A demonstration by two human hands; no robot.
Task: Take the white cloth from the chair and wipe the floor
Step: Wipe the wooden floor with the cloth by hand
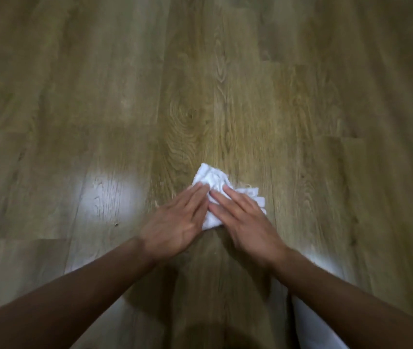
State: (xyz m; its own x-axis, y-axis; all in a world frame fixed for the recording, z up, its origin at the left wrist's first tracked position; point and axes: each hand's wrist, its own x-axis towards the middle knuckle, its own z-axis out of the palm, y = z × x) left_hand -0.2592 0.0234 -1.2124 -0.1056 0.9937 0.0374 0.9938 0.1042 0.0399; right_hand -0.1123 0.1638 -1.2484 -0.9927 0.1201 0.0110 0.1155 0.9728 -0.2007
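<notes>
Downward, onto a wood-grain plank floor [200, 71] that fills the whole view. Near the middle, slightly low: a crumpled white cloth [213, 178], lying on the floor in bunched folds, a frayed edge trailing off to the right. Pressed from the left by the left hand [175, 222], fingers straight and close together, fingertips on the fabric, palm over bare planks. Pressed from the right by the right hand [245, 222], fingers likewise straight and flat, a little spread, covering the cloth's right side. Flat on top with both, no curling round the fabric, fingertips nearly meeting over its middle. Reaching in from the bottom corners, a bare left forearm [74, 293] and a bare right forearm [351, 298], hiding the floor beneath them. Left of the left hand, a bright patch of glare [107, 195] on the planks, and just below it a small dark speck [116, 224]. Under the right forearm, near the bottom edge, a strip of white fabric [311, 323]; unclear what it belongs to. At bottom centre, a dark rounded shadow [200, 333] on the floor. Slightly blurred throughout.
</notes>
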